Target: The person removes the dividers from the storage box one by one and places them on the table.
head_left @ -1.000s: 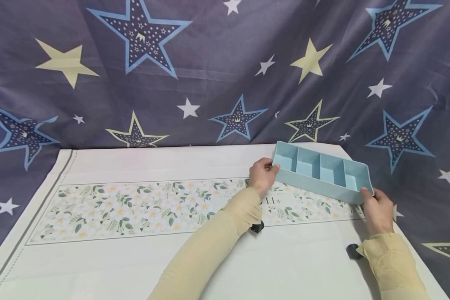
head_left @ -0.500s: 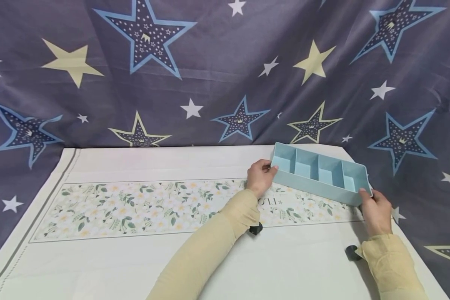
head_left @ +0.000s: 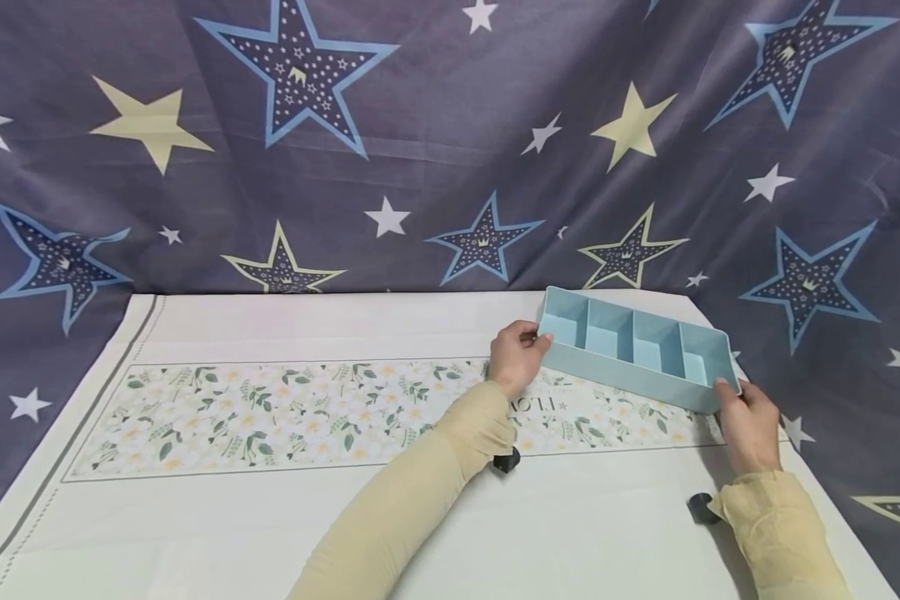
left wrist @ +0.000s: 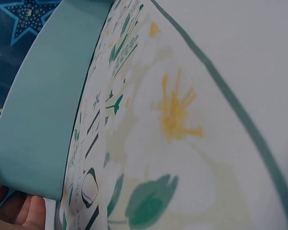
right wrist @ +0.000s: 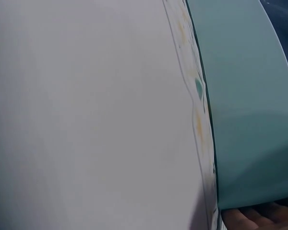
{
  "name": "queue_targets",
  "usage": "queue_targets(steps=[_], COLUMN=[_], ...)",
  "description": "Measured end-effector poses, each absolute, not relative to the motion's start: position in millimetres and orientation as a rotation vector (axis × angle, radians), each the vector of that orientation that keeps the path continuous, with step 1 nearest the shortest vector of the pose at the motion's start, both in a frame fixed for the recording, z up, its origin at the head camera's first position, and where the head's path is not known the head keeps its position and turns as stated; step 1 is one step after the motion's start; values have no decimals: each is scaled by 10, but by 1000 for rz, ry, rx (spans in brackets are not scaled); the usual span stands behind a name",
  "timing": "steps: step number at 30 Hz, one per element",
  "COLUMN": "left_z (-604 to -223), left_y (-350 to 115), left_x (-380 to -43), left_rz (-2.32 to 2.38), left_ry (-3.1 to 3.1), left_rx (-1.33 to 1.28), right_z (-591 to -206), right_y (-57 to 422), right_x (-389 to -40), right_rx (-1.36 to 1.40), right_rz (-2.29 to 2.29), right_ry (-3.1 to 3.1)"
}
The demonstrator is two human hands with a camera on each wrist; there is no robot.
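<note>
A light blue divided storage box [head_left: 621,369] sits at a slant at the back right of the table, its several open compartments bare inside. My left hand [head_left: 517,358] grips its left end, thumb at the front top corner. At the opposite end my right hand [head_left: 750,425] holds the right corner, thumb over the rim. The left wrist view has the box's long front wall [left wrist: 48,105] with curled fingers [left wrist: 26,213] at its end. In the right wrist view, fingers [right wrist: 259,218] reach beneath the other end of that wall.
A white tablecloth [head_left: 607,517] with a floral printed band [head_left: 270,417] covers the table. Behind it and on the right hangs a dark curtain [head_left: 435,125] with stars. Small black devices [head_left: 506,461] stick out at both sleeve cuffs.
The head view has shifted slightly, so the backdrop sits a bit further right. The box and both hands appear slightly further left and lower; both hands keep their grip on it.
</note>
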State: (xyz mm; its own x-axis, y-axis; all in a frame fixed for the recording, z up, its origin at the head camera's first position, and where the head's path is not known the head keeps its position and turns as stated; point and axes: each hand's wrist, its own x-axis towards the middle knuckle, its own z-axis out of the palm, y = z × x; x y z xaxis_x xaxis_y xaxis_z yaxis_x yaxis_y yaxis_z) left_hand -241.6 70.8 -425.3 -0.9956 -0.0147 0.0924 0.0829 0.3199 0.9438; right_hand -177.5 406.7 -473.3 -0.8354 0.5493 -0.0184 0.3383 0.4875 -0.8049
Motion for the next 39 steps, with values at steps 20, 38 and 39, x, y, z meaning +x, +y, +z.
queue_targets(steps=[20,38,39], left_z=[-4248,-4247,-4245], left_y=[577,488,483], left_x=[-2365,-2341,-2337], left_rz=[-1802,-1763,-1764], left_ry=[-2491,-2473,-2471], left_rx=[-39,-33,-33], right_z=[-4775,-4821,-4819], right_y=[3969,3908,3901], right_x=[-1821,-1866,-1866], right_rx=[-733,-685,-686], right_rz=[1296,1306,1308], right_ry=[-2494,-2485,-2481])
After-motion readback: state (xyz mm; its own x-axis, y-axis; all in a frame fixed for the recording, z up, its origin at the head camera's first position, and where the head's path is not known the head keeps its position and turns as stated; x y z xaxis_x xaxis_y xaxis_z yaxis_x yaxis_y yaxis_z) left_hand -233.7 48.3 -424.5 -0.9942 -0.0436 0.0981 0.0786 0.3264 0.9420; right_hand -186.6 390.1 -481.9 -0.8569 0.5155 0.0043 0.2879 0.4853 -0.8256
